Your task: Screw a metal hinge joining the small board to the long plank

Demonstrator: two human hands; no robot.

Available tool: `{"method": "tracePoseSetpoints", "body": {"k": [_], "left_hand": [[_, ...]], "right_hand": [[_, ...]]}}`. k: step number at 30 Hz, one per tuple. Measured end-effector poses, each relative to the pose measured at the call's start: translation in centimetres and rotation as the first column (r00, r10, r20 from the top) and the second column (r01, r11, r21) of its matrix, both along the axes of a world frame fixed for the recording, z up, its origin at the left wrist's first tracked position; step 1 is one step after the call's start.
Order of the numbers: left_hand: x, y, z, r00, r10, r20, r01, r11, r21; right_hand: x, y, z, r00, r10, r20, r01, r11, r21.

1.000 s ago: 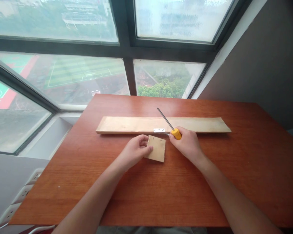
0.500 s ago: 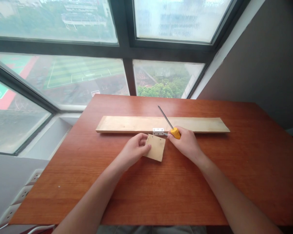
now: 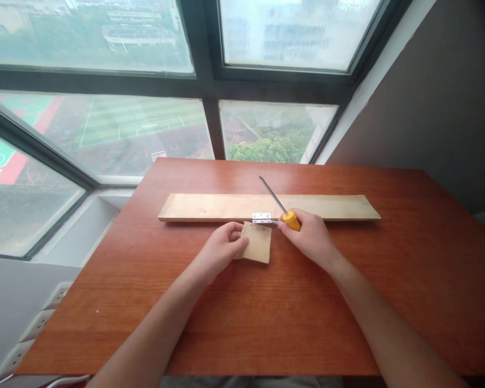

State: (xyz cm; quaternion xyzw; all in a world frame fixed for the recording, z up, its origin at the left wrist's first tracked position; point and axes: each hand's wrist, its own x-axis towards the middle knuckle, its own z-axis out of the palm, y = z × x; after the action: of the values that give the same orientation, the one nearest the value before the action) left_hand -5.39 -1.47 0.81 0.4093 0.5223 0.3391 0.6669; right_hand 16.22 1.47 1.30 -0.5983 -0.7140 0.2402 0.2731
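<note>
Pinching the wood square (image 3: 258,243) in front of the long board (image 3: 210,207), left hand (image 3: 225,247) hides one side. Right hand (image 3: 307,233) wraps a yellow screwdriver (image 3: 292,220), handle partly covered; metal bit (image 3: 275,222) by the hinge (image 3: 261,217), too tiny to ID.

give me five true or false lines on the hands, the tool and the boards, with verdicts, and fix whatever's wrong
1. The left hand holds a small square board. True.
2. The right hand grips a hammer. False: the right hand grips a screwdriver with a yellow handle.
3. The screwdriver's shaft points away from the person, toward the window. True.
4. The metal hinge is at the far edge of the long board. False: the metal hinge is at the near edge of the long board.
5. The long board lies on the table. True.
</note>
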Motion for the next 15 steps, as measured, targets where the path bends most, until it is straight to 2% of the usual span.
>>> {"method": "tracePoseSetpoints", "body": {"k": [7, 15], "left_hand": [[1.2, 0.1, -0.2, 0.994, 0.047, 0.094, -0.044, 0.999, -0.030], [1.4, 0.2, 0.1, 0.990, 0.064, 0.129, -0.056, 0.996, -0.065]], "right_hand": [[0.5, 0.2, 0.2, 1.000, 0.014, 0.015, -0.014, 1.000, 0.012], [1.0, 0.1, 1.1, 0.999, 0.047, -0.009, -0.046, 0.998, 0.040]]}}
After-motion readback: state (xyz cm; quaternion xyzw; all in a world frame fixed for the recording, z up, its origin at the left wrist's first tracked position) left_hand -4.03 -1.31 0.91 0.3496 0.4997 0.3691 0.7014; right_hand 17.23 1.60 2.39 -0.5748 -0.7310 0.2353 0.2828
